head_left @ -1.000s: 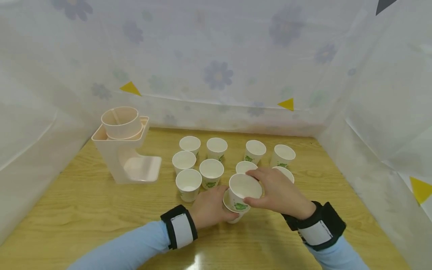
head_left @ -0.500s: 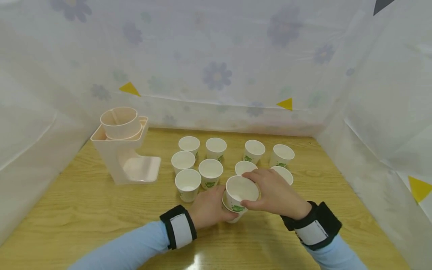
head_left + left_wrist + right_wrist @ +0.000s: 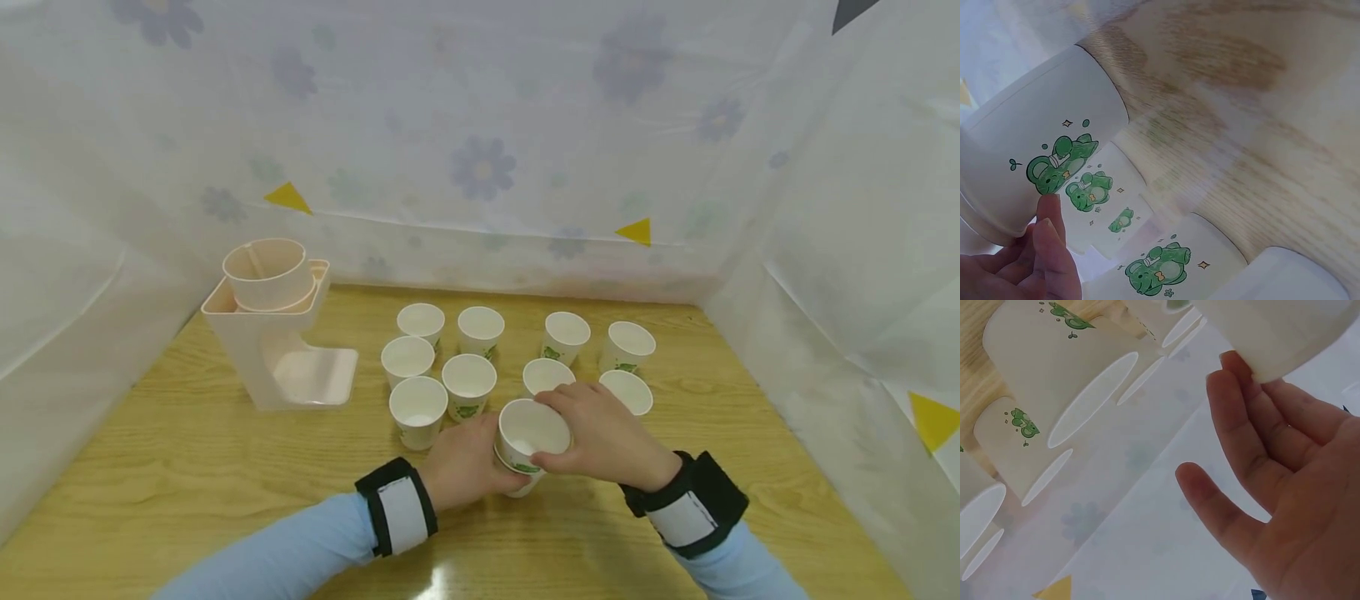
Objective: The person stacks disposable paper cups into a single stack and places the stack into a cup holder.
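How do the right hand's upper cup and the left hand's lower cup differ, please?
In the head view, the upper cup shows its mouth, while the lower cup has its mouth mostly covered. There, green print shows on the upper cup, but none on the lower cup's small visible patch. Both are white.

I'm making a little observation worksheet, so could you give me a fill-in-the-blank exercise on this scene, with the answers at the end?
1. The right hand grips a cup, the upper one of a pair; the left hand grips the ____ one.
2. In the head view, the beige stand is to the ____ of all the cups.
3. Both sleeves are light ____.
4. In the left wrist view, the printed figures on the cups are mainly ____.

Missing words: lower; left; blue; green.
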Demonstrator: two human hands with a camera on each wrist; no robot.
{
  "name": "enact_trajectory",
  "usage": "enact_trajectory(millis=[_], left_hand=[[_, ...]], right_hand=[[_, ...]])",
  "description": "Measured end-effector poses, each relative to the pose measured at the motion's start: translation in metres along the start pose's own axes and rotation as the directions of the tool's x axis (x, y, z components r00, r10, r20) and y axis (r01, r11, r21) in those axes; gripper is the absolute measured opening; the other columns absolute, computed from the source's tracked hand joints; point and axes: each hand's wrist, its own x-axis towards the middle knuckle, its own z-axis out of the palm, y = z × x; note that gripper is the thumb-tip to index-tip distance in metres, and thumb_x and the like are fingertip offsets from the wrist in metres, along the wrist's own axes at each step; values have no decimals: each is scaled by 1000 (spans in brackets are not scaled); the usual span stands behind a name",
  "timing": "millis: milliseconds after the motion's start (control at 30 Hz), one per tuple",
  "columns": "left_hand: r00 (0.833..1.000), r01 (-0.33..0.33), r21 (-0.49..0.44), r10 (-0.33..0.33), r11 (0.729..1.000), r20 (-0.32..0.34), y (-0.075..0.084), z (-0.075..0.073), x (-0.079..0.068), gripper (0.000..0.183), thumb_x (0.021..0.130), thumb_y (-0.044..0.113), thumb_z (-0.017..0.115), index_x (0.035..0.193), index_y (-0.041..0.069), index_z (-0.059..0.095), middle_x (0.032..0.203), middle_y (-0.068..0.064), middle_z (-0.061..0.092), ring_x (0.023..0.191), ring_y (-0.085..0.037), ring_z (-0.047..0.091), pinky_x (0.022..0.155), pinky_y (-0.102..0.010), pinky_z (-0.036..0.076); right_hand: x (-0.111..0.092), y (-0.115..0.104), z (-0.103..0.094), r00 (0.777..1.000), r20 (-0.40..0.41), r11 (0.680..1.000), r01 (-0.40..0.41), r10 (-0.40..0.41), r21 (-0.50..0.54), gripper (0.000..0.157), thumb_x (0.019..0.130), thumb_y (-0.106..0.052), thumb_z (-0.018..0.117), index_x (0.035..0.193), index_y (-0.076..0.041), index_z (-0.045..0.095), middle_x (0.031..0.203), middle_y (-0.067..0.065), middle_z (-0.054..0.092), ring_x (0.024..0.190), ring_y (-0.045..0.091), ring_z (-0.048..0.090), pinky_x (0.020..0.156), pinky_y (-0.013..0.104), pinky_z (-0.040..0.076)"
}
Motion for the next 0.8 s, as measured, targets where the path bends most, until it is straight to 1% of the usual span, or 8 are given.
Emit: enact_trajectory(millis=[233, 467, 567, 667, 800], left_hand=[[1000, -3, 15, 3, 1000, -14, 0, 1, 0, 65, 66, 49, 74, 115, 10, 59, 102, -3, 69, 87, -14, 63, 71, -33, 55], [1000, -14, 21, 14, 1000, -23, 0, 1, -1, 66, 67, 49, 73, 119, 10, 58, 106, -4, 68, 92, -15, 63, 74, -35, 55], [999, -24, 21, 25, 999, -22, 0, 1, -1, 66, 68, 49, 72, 120, 10, 58, 107, -4, 68, 93, -15, 62, 75, -35, 55], [999, -29, 18, 30, 999, -24, -1, 1, -1, 66, 70, 51, 71, 120, 10, 58, 107, -4, 68, 93, -15, 62, 75, -34, 55], [999, -27, 27, 28, 999, -19, -1, 1, -1, 67, 72, 57, 66, 119, 9, 58, 107, -4, 68, 92, -14, 63, 75, -34, 55]], right_hand=[[1, 0, 5, 1000, 13, 1000, 2, -2, -10, 59, 64, -44, 76, 106, -5, 68, 93, 7, 69, 88, 22, 59, 81, 44, 48], [-1, 0, 9, 999, 51, 1000, -5, 6, -28, 65, 65, -44, 75, 115, -3, 66, 98, 8, 68, 90, 24, 59, 85, 47, 47], [-1, 0, 11, 998, 62, 999, 11, -8, -49, 67, 65, -44, 74, 118, -4, 65, 99, 8, 68, 88, 23, 59, 80, 46, 49], [-2, 1, 13, 998, 52, 997, 31, -27, -67, 70, 65, -48, 74, 119, -5, 64, 99, 8, 68, 87, 22, 60, 76, 44, 50], [-1, -1, 15, 1000, 16, 998, 14, -13, -58, 77, 61, -56, 74, 119, -5, 63, 101, 9, 68, 88, 22, 61, 75, 43, 51]])
